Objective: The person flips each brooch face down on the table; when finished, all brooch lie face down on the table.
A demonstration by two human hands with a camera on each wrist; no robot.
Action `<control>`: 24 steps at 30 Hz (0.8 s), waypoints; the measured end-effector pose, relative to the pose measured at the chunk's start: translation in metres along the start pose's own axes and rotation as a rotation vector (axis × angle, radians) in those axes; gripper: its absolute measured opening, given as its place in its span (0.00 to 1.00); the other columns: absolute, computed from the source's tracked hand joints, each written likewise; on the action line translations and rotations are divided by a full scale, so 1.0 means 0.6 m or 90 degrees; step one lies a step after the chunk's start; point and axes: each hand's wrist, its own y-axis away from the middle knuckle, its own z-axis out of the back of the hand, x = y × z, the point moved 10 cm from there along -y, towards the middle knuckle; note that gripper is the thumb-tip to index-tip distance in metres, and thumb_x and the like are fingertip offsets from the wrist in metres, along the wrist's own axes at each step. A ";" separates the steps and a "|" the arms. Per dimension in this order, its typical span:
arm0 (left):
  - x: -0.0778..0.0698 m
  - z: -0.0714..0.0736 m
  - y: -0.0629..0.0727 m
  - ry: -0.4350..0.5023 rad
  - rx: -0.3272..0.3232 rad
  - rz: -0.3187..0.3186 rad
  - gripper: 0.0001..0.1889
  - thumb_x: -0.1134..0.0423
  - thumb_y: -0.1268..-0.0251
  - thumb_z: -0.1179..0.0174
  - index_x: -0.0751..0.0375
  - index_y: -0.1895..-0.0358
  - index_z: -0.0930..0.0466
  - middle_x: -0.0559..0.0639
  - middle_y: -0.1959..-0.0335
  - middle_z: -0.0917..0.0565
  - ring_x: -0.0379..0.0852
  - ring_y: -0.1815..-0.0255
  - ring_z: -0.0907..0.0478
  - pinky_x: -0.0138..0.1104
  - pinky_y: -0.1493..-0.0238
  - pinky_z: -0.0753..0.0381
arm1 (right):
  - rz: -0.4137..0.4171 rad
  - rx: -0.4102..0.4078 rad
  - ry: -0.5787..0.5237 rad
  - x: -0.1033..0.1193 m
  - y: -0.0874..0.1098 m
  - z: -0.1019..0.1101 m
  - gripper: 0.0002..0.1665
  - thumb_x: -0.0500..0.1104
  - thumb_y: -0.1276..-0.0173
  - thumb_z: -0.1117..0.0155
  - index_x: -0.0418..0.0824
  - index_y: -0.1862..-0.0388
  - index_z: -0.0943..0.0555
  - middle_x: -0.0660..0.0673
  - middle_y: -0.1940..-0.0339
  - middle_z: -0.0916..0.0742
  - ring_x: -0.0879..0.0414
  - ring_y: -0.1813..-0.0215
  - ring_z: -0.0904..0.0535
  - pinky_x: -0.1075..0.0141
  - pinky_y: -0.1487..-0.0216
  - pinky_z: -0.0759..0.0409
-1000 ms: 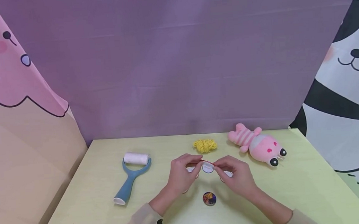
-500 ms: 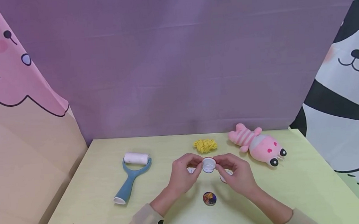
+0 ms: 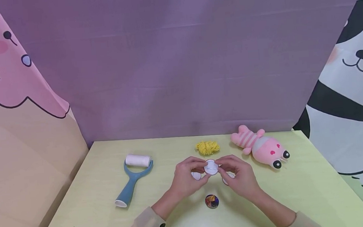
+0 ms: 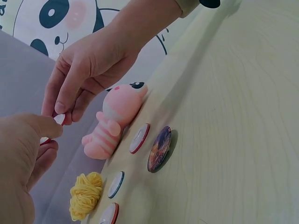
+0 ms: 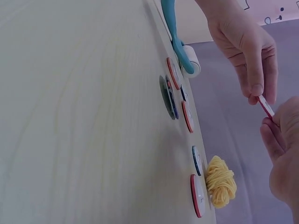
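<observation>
Above the table, both hands pinch a round button badge (image 3: 211,167) at its edges. Its white back faces the head camera, and a red rim shows in the left wrist view. My left hand (image 3: 186,178) holds one side, its thumb low by the lower edge. Finger and thumb of my right hand (image 3: 239,177) grip the other side. More badges lie white side up below, one badge (image 3: 196,175) partly behind the left hand and another badge (image 3: 228,179) beside the right fingers. Nearer the person lies a badge (image 3: 212,201) with its dark, colourful picture up.
A blue-handled lint roller (image 3: 132,180) lies at the left of the table. Behind the hands is a bundle of yellow yarn (image 3: 207,147). A pink plush toy (image 3: 259,146) lies at the back right. A purple cloth (image 3: 178,64) hangs behind the table.
The held badge has turned from nearly edge-on to show its white back to the head camera. My left thumb has shifted down along its edge. Other things stay put.
</observation>
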 end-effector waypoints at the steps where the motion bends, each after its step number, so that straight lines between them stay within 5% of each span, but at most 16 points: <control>1: 0.001 -0.001 0.000 -0.004 0.003 0.004 0.17 0.70 0.43 0.21 0.66 0.49 0.09 0.55 0.51 0.11 0.45 0.60 0.08 0.23 0.53 0.13 | 0.003 0.003 -0.001 -0.001 0.000 -0.001 0.16 0.27 0.35 0.25 0.39 0.50 0.10 0.43 0.54 0.09 0.61 0.61 0.10 0.75 0.54 0.12; 10: 0.017 -0.012 0.006 -0.040 0.025 0.030 0.17 0.67 0.38 0.23 0.66 0.46 0.10 0.55 0.50 0.11 0.46 0.57 0.08 0.22 0.53 0.13 | 0.012 0.054 -0.020 -0.009 0.004 -0.017 0.21 0.21 0.44 0.23 0.32 0.51 0.11 0.38 0.52 0.11 0.55 0.60 0.09 0.60 0.55 0.08; 17: 0.025 -0.024 0.011 -0.083 0.041 0.024 0.17 0.66 0.36 0.24 0.66 0.46 0.10 0.56 0.50 0.10 0.52 0.55 0.09 0.38 0.51 0.08 | -0.011 0.077 0.033 -0.027 0.013 -0.029 0.17 0.26 0.41 0.22 0.34 0.52 0.10 0.39 0.51 0.11 0.56 0.60 0.09 0.62 0.55 0.08; 24: 0.040 -0.039 0.018 -0.075 0.062 0.063 0.13 0.67 0.35 0.25 0.67 0.49 0.09 0.58 0.51 0.11 0.54 0.54 0.09 0.35 0.52 0.09 | -0.008 0.093 0.074 -0.034 0.021 -0.035 0.14 0.28 0.40 0.21 0.37 0.55 0.09 0.42 0.52 0.10 0.56 0.60 0.09 0.63 0.54 0.08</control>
